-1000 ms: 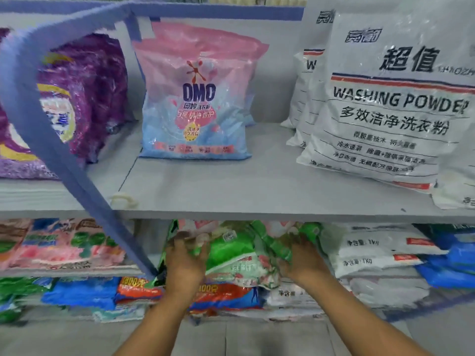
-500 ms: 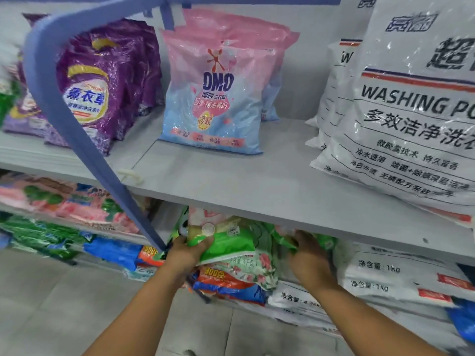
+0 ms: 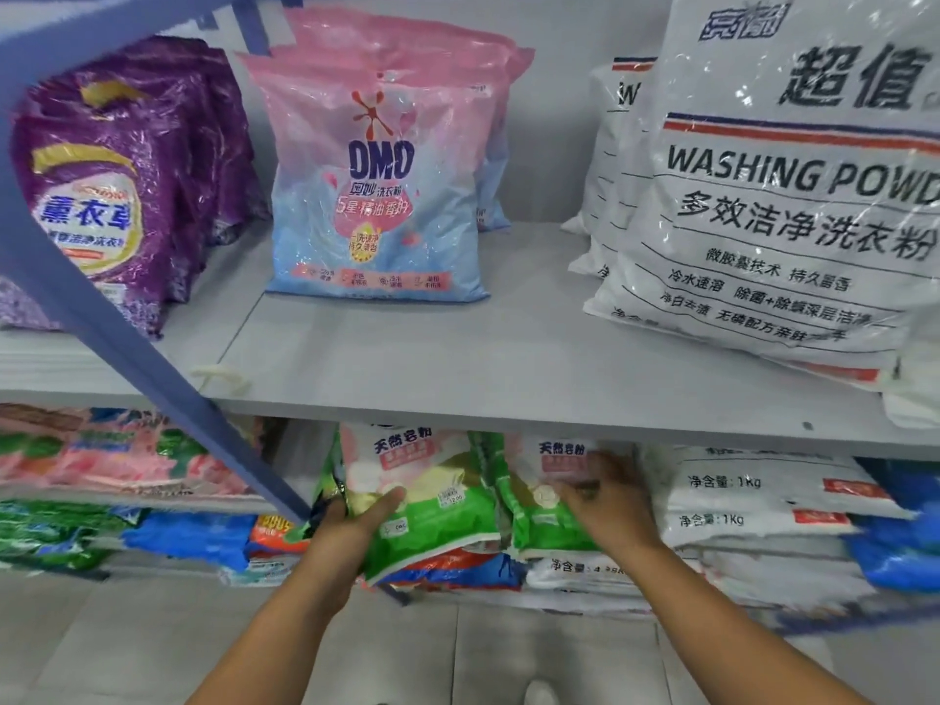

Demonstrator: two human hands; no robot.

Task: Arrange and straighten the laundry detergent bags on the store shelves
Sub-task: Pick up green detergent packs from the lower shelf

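Gripping green bag (image 3: 432,511), left hand (image 3: 351,526), seemingly.

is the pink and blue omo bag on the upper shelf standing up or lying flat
Standing up. The OMO bag rests on its bottom edge on the upper shelf, its printed front facing out and its top leaning slightly back on the bags behind it.

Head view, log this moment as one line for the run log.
left hand: grips left green-and-white plastic detergent bag | right hand: fingers on right green-and-white bag | both bags upright, lower shelf
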